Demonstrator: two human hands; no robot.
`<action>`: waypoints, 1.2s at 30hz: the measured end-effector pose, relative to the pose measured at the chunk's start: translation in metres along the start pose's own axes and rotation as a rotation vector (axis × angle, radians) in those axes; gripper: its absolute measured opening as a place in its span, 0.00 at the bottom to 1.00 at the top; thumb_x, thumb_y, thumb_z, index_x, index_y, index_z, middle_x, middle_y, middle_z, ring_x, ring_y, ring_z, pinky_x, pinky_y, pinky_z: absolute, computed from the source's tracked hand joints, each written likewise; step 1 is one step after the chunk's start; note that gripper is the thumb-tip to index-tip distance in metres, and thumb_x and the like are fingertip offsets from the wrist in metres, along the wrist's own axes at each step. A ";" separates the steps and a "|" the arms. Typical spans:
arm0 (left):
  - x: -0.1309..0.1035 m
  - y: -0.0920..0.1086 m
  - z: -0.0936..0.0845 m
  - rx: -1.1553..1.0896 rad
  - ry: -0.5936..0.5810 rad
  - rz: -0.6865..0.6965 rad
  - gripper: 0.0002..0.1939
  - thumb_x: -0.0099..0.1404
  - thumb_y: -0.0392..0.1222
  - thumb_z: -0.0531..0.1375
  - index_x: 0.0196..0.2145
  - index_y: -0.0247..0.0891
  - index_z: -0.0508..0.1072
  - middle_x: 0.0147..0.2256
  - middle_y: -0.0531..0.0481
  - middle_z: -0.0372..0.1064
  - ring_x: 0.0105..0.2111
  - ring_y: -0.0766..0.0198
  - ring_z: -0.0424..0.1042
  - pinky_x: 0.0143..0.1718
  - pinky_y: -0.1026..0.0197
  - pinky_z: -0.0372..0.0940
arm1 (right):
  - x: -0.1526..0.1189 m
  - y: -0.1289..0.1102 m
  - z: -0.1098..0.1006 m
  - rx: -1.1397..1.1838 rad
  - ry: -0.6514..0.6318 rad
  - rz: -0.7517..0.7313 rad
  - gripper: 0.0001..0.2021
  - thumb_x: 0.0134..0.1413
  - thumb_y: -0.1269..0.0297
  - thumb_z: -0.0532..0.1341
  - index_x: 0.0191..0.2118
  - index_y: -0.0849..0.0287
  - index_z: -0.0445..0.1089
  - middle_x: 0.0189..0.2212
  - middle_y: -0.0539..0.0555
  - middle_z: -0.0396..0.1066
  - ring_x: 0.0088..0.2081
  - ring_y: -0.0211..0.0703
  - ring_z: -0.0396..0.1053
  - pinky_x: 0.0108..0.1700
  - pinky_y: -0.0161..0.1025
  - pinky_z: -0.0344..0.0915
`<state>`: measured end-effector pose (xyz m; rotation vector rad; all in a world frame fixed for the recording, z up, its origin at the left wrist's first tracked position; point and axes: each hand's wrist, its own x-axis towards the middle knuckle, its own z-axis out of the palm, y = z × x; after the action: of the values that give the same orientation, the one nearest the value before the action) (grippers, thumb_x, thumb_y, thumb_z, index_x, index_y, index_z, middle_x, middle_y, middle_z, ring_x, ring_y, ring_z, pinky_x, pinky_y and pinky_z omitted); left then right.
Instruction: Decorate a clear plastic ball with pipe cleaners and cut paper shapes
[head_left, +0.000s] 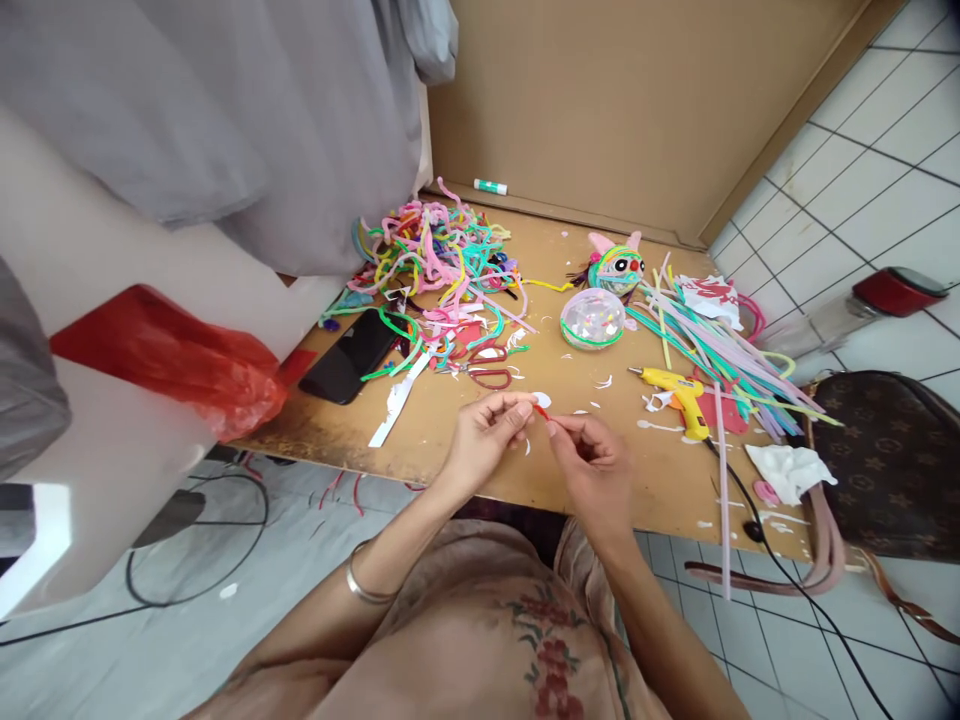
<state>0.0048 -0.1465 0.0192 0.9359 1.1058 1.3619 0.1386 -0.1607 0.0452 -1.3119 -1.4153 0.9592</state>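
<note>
A short red piece (pixel 541 411) is pinched between the closed fingertips of my left hand (pixel 491 432) and right hand (pixel 592 460), above the table (pixel 420 430). Red-handled scissors (pixel 491 378) lie just beyond the left fingers; a yellow glue gun (pixel 686 400) rests to their right.

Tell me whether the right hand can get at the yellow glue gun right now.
Probably yes: the right hand is near the yellow glue gun, and nothing bulky lies between. It does pinch a small red piece, though, so it may need freeing first.
</note>
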 end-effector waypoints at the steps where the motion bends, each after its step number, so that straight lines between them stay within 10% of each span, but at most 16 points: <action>1: 0.000 0.001 0.000 -0.035 0.029 -0.021 0.23 0.53 0.57 0.67 0.35 0.33 0.74 0.26 0.51 0.70 0.20 0.72 0.63 0.20 0.69 0.58 | -0.003 0.001 -0.001 -0.065 0.043 -0.055 0.09 0.55 0.58 0.61 0.29 0.56 0.73 0.21 0.48 0.69 0.22 0.35 0.60 0.27 0.35 0.60; 5: -0.006 0.005 -0.002 -0.074 0.059 -0.068 0.22 0.52 0.57 0.68 0.31 0.34 0.73 0.27 0.49 0.73 0.19 0.73 0.63 0.18 0.69 0.57 | -0.011 0.008 -0.005 -0.389 0.175 -0.339 0.09 0.59 0.62 0.59 0.33 0.55 0.75 0.23 0.51 0.72 0.24 0.37 0.64 0.30 0.37 0.61; 13: -0.012 0.012 -0.002 -0.176 -0.092 -0.219 0.20 0.45 0.53 0.72 0.27 0.33 0.76 0.23 0.51 0.71 0.18 0.74 0.61 0.16 0.70 0.53 | -0.015 0.009 -0.006 -0.751 0.043 -0.710 0.12 0.64 0.68 0.53 0.36 0.58 0.75 0.16 0.52 0.67 0.21 0.38 0.61 0.26 0.38 0.52; 20: -0.020 0.012 -0.002 -0.022 -0.069 -0.058 0.19 0.49 0.53 0.69 0.31 0.33 0.77 0.24 0.49 0.73 0.20 0.72 0.63 0.20 0.69 0.58 | -0.025 -0.021 -0.018 -0.540 0.001 -0.383 0.12 0.63 0.62 0.55 0.35 0.56 0.75 0.24 0.53 0.73 0.24 0.38 0.66 0.28 0.36 0.59; 26: -0.027 0.023 -0.004 0.314 -0.116 0.242 0.12 0.59 0.47 0.63 0.31 0.34 0.79 0.25 0.48 0.74 0.23 0.69 0.65 0.25 0.66 0.61 | -0.015 -0.037 -0.035 -0.096 -0.167 0.039 0.13 0.55 0.56 0.61 0.30 0.60 0.75 0.16 0.45 0.58 0.18 0.31 0.51 0.20 0.32 0.48; 36: -0.024 0.041 -0.016 0.396 -0.369 0.087 0.11 0.60 0.44 0.60 0.31 0.34 0.79 0.21 0.53 0.67 0.19 0.71 0.58 0.20 0.67 0.52 | -0.013 -0.037 -0.032 -0.026 -0.187 0.083 0.12 0.53 0.55 0.61 0.28 0.60 0.73 0.15 0.45 0.56 0.19 0.31 0.49 0.21 0.32 0.48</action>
<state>-0.0186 -0.1710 0.0566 1.4724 1.0718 0.9960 0.1600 -0.1794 0.0869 -1.3362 -1.5284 1.1467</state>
